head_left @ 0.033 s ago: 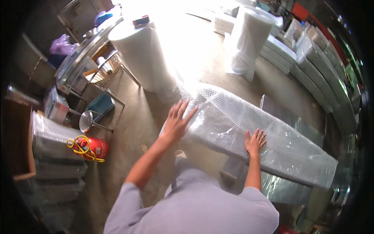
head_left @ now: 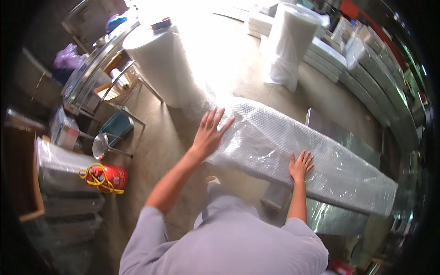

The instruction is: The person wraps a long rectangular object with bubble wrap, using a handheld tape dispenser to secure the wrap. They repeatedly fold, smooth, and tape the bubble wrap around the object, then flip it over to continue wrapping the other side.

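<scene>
A long bubble-wrapped piece (head_left: 279, 142) lies slantwise before me, its wide end near the middle and its other end at the lower right. My left hand (head_left: 211, 133), fingers spread, is at the wrap's left end; whether it touches the film or hovers just over it is unclear. Flat on the wrap's near side rests my right hand (head_left: 300, 166), with its fingers stretched out. What the bubble wrap covers is only faintly visible. From the left end, loose film runs toward a big roll of bubble wrap (head_left: 160, 64) standing on the floor.
A tape roll (head_left: 161, 24) sits atop the big roll. Left are a metal rack (head_left: 133, 87), a teal bin (head_left: 117, 124), a round stool (head_left: 100, 145) and a red cylinder (head_left: 112, 178) with a yellow hose. Another upright roll (head_left: 291, 46) and stacked wrapped panels (head_left: 376, 82) stand at right.
My left hand has shifted slightly up and away along the wrap's left edge. The right hand stays in place on the wrap. The whole view has tilted a little.
</scene>
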The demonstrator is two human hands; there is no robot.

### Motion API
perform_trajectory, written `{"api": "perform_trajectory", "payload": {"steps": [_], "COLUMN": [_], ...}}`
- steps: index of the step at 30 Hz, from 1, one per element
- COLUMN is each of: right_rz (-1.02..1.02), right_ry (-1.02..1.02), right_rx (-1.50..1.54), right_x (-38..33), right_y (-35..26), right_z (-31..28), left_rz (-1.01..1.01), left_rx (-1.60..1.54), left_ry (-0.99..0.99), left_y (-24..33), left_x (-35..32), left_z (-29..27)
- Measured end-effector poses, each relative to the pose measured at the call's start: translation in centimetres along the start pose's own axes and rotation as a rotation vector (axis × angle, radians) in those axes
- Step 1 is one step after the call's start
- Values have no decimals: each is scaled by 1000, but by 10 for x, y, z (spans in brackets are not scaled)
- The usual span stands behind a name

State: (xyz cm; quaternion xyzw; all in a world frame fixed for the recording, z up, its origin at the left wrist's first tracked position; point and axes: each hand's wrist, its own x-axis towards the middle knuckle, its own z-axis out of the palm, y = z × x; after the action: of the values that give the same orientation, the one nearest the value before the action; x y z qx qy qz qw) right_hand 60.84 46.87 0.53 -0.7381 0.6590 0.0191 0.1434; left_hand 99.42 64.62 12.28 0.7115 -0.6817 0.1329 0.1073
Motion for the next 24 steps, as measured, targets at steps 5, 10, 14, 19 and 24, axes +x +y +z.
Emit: {"api": "perform_trajectory", "payload": {"steps": [5,10,14,19,24], "right_rz": [157,211,338,421,-449], "right_ry": [69,64,-116,-60,253], "right_rx": [61,61,32,-36,55], "right_x": [0,0,8,91,243], "right_y": [-28,-21,-31,-164,-471], "right_z": [11,17,-10,-99,-144], "left_rz": [370,354,397,293,174], "left_rx": [270,-251,-462,-650,-965], "left_ry": [-139,-293,-139,74,-31], "left_y": [-114,-155,-170,-164,-172], "left_x": [126,126,47,18,15], "left_z": [57,77,108,148,156]}}
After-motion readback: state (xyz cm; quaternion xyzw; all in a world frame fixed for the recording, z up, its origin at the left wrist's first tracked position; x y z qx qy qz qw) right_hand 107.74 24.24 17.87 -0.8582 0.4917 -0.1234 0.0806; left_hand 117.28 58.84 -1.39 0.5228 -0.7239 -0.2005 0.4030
